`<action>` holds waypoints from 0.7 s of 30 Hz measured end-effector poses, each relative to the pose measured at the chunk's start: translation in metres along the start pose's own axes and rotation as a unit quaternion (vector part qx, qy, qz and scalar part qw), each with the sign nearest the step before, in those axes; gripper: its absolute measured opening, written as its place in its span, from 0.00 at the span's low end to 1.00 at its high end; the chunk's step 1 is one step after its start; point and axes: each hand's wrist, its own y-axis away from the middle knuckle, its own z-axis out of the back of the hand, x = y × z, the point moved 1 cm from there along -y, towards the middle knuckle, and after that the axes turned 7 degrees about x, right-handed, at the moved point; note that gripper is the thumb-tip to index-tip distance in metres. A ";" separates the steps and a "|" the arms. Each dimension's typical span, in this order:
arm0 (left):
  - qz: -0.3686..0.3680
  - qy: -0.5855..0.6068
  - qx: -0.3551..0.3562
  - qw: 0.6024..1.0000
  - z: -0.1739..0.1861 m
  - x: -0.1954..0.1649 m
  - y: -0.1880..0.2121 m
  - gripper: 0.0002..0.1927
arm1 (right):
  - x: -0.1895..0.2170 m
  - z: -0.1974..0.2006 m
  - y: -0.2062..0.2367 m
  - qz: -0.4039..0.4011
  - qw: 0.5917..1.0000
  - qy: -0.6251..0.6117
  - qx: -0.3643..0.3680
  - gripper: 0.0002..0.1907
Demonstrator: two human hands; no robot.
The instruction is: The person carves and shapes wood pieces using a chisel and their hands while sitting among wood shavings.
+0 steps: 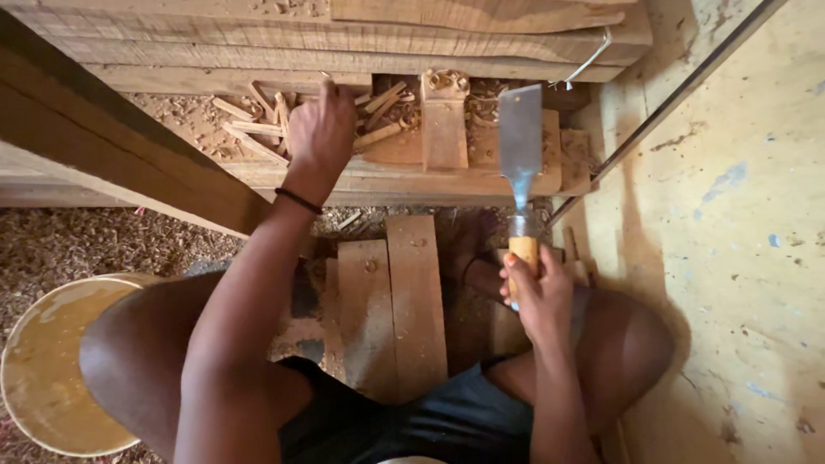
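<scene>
My left hand (320, 129) reaches forward over a low wooden workpiece (378, 176) littered with chips and offcuts; its fingers press down among thin wood sticks (258, 120), and whether they grip one I cannot tell. A black band circles that wrist. My right hand (537, 288) grips the yellow wooden handle of a wide flat chisel (521, 137), blade pointing away, raised above the right end of the workpiece. A notched wooden block (444, 120) lies between the two hands.
Stacked planks (344, 39) lie beyond the workpiece. A long dark beam (129, 146) slants at the left. Short boards (391, 292) lie between my knees. A round pale bucket lid (43, 369) sits at lower left on sawdust. A yellowish wall (739, 258) rises at right.
</scene>
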 end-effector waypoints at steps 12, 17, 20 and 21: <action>0.082 0.049 -0.062 0.993 -0.006 0.010 0.003 0.10 | 0.001 -0.056 -0.040 -0.053 0.995 0.038 0.081 0.11; 0.061 0.075 -0.019 0.995 -0.002 0.014 0.004 0.09 | -0.001 -0.076 -0.039 -0.036 0.995 0.010 0.095 0.12; 0.058 0.103 -0.006 0.993 -0.003 0.014 0.005 0.10 | 0.002 -0.070 -0.041 -0.040 0.994 0.046 0.091 0.12; 0.056 0.115 -0.005 0.992 -0.004 0.013 0.005 0.11 | 0.002 -0.068 -0.043 -0.049 0.994 0.043 0.093 0.13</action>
